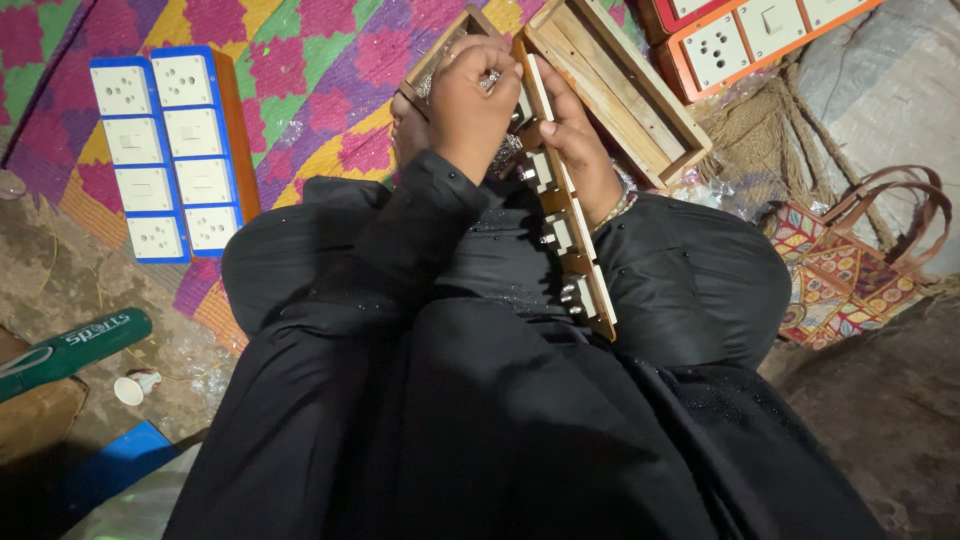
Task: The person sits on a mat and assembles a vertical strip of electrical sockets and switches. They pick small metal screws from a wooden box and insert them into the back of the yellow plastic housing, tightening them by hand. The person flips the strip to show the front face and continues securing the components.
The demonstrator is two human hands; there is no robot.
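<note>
Only got the head cam, so here's what I see looking down: my left hand [478, 100] is balled up tight over the top end of a long wooden switch-and-socket panel [562, 215], fingers curled fully closed around something small and shiny I can't make out, while my right hand [578, 150] has the panel's edge pinched between thumb and fingers, mostly closed on it. The panel sits tilted across my lap on the black robe [480, 400], back side facing me, so you get the cream switch bodies with metal terminals poking out of a thin brown board. I'd guess it's light and stiff, but the thin board could crack and the terminals look snaggy, so grab the long wood edges. An open wooden box frame [625, 95] sits just beyond my hands, a blue-framed switchboard [165, 150] lies well off to the left on the patterned mat [310, 70], and an orange one [745, 30] is up top right
</note>
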